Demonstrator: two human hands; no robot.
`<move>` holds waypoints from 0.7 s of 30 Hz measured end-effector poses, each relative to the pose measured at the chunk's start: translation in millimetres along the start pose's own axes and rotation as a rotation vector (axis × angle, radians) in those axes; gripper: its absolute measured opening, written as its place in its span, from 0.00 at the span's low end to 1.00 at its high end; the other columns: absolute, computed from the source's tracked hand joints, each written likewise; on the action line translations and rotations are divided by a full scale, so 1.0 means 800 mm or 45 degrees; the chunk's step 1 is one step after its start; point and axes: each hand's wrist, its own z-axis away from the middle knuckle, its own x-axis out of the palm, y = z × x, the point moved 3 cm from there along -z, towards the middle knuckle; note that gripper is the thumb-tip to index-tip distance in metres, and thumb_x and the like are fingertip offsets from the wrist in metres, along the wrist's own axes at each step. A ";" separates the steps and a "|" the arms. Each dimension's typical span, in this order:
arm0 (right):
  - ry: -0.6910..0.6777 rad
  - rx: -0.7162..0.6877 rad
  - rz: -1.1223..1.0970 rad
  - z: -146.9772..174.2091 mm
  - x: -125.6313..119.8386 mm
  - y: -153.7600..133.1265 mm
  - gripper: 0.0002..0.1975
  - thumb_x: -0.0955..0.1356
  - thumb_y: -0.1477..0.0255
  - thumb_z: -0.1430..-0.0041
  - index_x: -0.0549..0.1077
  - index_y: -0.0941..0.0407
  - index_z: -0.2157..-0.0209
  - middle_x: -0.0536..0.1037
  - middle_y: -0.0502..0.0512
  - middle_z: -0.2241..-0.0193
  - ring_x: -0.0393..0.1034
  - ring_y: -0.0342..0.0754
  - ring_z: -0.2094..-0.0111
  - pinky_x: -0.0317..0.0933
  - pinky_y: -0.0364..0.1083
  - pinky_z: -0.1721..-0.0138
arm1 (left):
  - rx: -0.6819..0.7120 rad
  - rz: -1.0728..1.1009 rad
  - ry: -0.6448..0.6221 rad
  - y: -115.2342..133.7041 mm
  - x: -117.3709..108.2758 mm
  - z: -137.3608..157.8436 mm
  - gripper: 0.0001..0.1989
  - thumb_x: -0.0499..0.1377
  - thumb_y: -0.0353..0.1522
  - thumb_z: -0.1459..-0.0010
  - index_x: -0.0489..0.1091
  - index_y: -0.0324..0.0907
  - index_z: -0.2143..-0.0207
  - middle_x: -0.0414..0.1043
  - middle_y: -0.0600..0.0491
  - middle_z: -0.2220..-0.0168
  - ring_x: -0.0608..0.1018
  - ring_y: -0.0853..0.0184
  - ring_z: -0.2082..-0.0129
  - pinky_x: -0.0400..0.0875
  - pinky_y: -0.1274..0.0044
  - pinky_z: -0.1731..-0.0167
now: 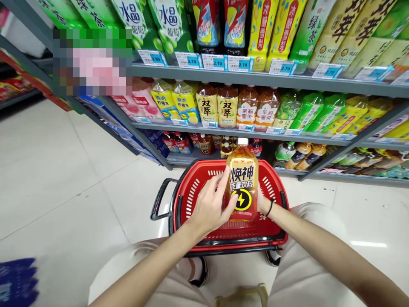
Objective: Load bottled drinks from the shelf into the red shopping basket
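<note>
On my feed, both hands are at one bottle [242, 183], amber drink, black-and-yellow label, seen over the red basket [223, 243] between the person's knees. The label faces the camera. Long axis runs nearly straight up the view: white cap at the shelf end, base toward the person, slight lean.

Key relation: the bottle lies just right of the left hand [209, 204] and just left of the right hand [261, 204], so neither is nearer; both are right at it. Left has fingers along the left edge, thumb over the front of the label; I can't tell if it's squeezing or just resting there. Right comes round behind the right side; I'd judge it clamped on the bottle and bearing the weight, though its fingers are hidden from me. Black band [271, 209] on that wrist.

Basket handle [161, 200] sticks out left. Beyond the basket, shelves [220, 75] of bottled drinks.
</note>
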 end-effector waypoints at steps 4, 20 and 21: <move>-0.007 -0.037 0.037 -0.001 0.003 -0.021 0.38 0.66 0.37 0.40 0.81 0.53 0.47 0.85 0.60 0.50 0.76 0.62 0.42 0.71 0.60 0.40 | 0.118 -0.064 0.098 0.011 -0.003 -0.001 0.40 0.59 0.33 0.29 0.46 0.33 0.21 0.72 0.34 0.43 0.78 0.52 0.46 0.79 0.64 0.46; -0.166 -0.142 0.717 0.019 0.030 -0.015 0.46 0.57 0.31 0.35 0.75 0.52 0.35 0.77 0.61 0.38 0.63 0.58 0.29 0.53 0.59 0.26 | -0.723 0.820 -0.061 -0.034 0.010 -0.007 0.46 0.60 0.51 0.31 0.44 0.39 0.24 0.66 0.33 0.31 0.73 0.47 0.33 0.71 0.53 0.35; -0.134 -0.166 0.827 0.023 0.033 -0.018 0.45 0.58 0.32 0.33 0.72 0.52 0.34 0.74 0.61 0.35 0.60 0.57 0.28 0.49 0.59 0.25 | -0.825 0.939 -0.056 -0.037 0.013 -0.009 0.42 0.60 0.51 0.31 0.49 0.40 0.26 0.68 0.34 0.33 0.76 0.48 0.36 0.72 0.55 0.37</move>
